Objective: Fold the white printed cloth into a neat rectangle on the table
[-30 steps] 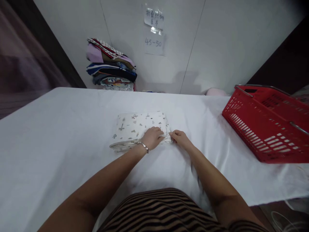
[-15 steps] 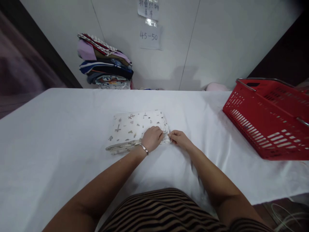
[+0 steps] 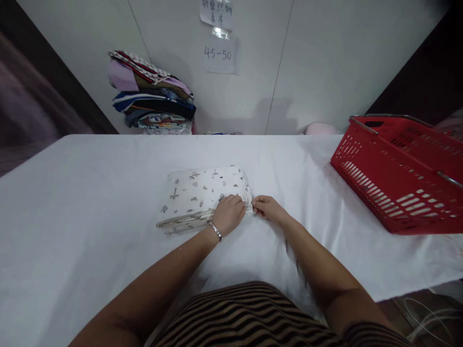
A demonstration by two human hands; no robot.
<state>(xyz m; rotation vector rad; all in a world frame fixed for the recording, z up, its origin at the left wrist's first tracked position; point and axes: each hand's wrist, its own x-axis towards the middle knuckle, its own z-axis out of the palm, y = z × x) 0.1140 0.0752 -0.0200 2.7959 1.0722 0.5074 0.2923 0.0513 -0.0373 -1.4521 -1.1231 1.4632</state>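
Note:
A folded white cloth (image 3: 195,193) with small printed motifs lies flat on the white-covered table (image 3: 108,193), its layered edge facing me. My left hand (image 3: 229,213), with a bracelet at the wrist, rests on the cloth's near right corner, fingers closed around the folded edge there. Just to its right, my right hand (image 3: 266,207) pinches the cloth's right edge between thumb and fingers. The fingertips of both hands are partly hidden by the hands themselves.
A red plastic basket (image 3: 401,178) with metal handles stands at the table's right side. Behind the far edge is a stack of folded textiles (image 3: 152,96) against the wall. Paper signs (image 3: 219,53) hang on the wall. White cables (image 3: 430,318) lie at lower right.
My left hand has shifted slightly down along the cloth's corner. The right hand keeps its pinch almost in place. The whole view has shifted a little.

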